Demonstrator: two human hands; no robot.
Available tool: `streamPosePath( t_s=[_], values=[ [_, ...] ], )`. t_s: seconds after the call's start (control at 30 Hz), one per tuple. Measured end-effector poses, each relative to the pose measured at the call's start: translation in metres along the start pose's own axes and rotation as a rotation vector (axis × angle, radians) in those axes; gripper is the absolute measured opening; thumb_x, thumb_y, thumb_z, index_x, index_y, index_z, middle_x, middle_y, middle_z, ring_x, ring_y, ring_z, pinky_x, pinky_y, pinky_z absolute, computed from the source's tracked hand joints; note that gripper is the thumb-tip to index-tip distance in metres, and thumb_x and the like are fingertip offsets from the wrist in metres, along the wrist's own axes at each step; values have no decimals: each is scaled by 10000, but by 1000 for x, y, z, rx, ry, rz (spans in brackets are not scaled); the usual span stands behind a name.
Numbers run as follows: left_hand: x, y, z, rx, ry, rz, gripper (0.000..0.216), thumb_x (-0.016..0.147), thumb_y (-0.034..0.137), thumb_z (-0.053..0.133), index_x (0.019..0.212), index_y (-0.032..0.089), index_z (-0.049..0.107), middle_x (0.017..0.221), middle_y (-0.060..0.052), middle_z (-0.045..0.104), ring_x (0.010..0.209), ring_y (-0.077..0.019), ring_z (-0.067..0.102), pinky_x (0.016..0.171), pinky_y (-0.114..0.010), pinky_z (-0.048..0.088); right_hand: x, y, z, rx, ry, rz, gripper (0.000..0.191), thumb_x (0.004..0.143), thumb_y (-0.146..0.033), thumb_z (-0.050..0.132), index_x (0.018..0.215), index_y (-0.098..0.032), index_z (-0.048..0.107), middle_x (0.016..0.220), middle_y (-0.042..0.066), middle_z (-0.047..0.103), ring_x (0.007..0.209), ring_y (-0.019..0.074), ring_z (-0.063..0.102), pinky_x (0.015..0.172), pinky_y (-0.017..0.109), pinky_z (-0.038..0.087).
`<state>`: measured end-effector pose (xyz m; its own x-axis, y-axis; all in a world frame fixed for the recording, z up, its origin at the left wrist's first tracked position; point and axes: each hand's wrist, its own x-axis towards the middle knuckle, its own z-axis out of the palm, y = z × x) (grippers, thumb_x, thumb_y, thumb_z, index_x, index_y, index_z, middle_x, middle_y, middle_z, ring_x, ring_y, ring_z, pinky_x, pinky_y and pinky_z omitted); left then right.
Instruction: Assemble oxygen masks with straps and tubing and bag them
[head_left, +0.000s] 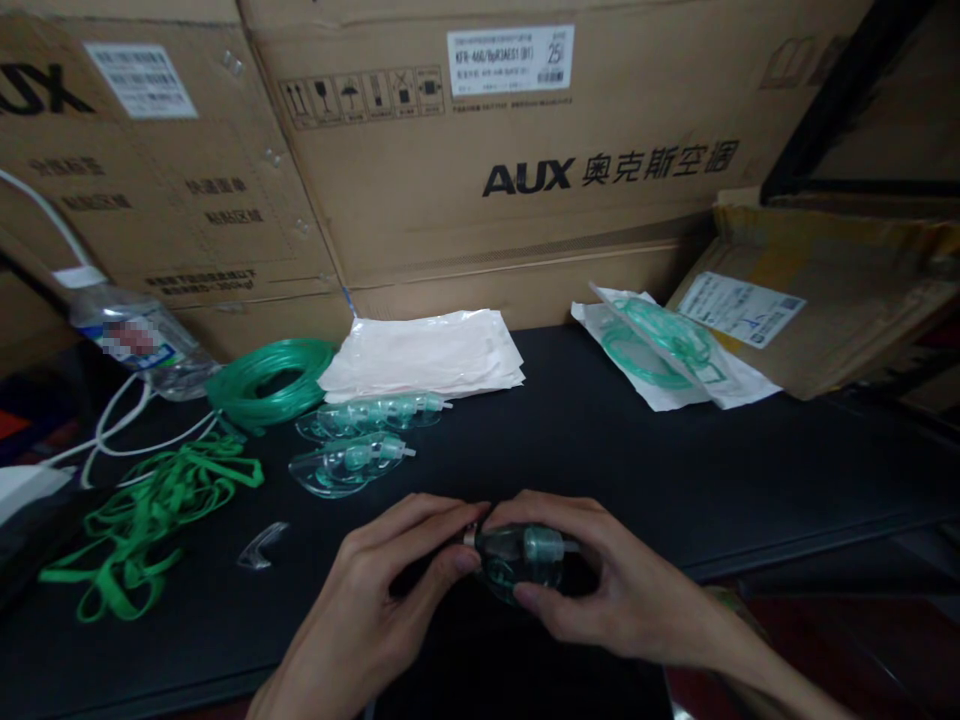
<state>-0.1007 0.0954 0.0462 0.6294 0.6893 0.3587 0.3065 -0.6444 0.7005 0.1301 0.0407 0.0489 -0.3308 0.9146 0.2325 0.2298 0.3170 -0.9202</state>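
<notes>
Now, clear green mask [517, 562] at 6 o'clock, near table [600, 440] front edge | left hand [375, 600] fingers closed on its left end | right hand [615, 580] fingers wrapped around it | spare masks [360, 445] at 10 o'clock | green straps [150, 520] at 9 o'clock

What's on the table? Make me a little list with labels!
left hand: pinches the end of a clear green plastic mask
right hand: holds the same mask
black table: coiled green tubing, loose green straps, two more clear masks, stack of white pouches
far left: plastic water bottle
behind: brown cardboard boxes
</notes>
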Motion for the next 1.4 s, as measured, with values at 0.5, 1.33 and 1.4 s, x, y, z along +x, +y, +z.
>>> streamPosePath(
  t_s=[0.5,1.33,1.4],
  values=[
    [2,2,-1,23,13,16,232,987,183,598,1164,272,720,1043,-11,748,924,-140,720,785,-204,585,4,-2,-4,48,-56,-12,269,899,-171,727,1162,-215,699,1098,24,719,993,153,668,913,261,505],
    [-2,0,1,189,203,161,330,863,264,787,1178,227,694,1085,-47,750,962,-177,735,856,-246,605,3,1,-1,53,41,46,389,809,-86,732,1170,-228,694,1104,6,750,1005,164,691,918,255,509],
    [-1,0,2,149,182,166,314,872,214,775,1174,231,690,1071,-35,756,941,-161,739,850,-231,606,2,1,-1,52,28,38,381,819,-88,732,1167,-238,694,1094,-3,745,994,157,688,911,249,508]
  ],
)
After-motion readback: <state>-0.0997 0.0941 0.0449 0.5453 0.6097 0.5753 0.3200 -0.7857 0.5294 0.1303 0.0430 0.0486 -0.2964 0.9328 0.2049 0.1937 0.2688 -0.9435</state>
